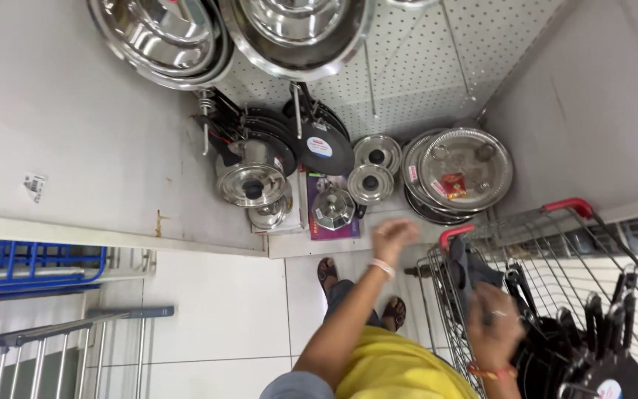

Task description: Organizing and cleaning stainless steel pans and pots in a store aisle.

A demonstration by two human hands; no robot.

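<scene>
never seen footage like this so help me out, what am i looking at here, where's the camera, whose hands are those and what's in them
There is no machine here. The one picture comes from a camera worn on a person's head, looking down, so the shop shelf appears at the top and the floor tiles below.

The left hand reaches out towards the shelf with open fingers and holds nothing. The right hand rests at the wire trolley, on or beside a dark cloth; the blur hides whether it grips it. Black pans fill the trolley.

On the shelf stand steel pots, small steel lids, round steel plates and a purple box. Large steel bowls hang above. The person's sandalled feet show below.
</scene>
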